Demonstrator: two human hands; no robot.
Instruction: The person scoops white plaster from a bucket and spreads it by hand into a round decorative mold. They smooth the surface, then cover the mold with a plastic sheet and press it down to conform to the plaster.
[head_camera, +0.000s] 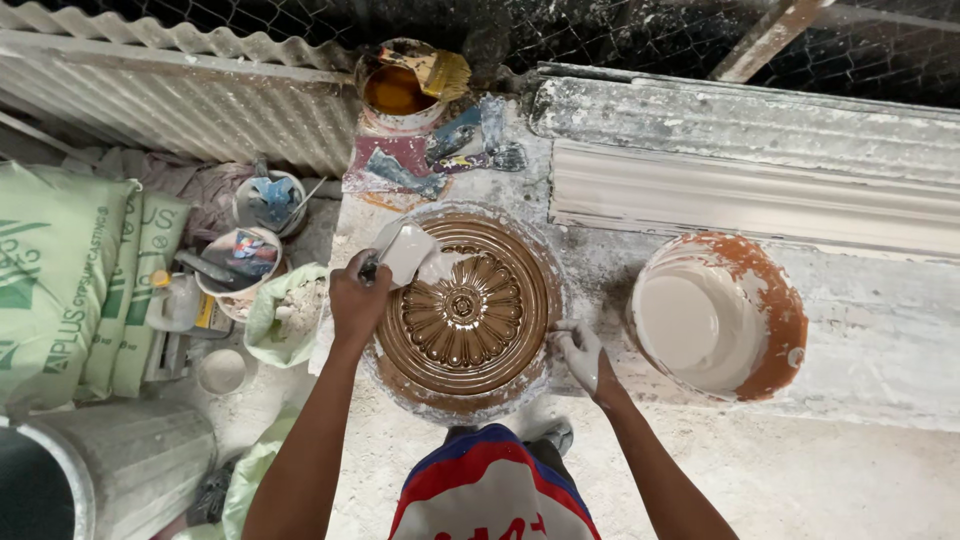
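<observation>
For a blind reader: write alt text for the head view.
Seen from above, the left hand holds a white scraper over a round brown rosette mould, while the plaster-coated right hand steadies its rim. A bucket of white plaster stands to the right.

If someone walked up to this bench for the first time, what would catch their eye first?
Most likely the round brown mould with its flower relief, in the middle of the plaster-smeared bench. The left hand holds a white scoop tipping wet plaster onto the mould's upper left, while the plaster-coated right hand rests on its right rim. To the right stands an orange-stained bucket of white plaster, and green sacks lie at far left.
</observation>
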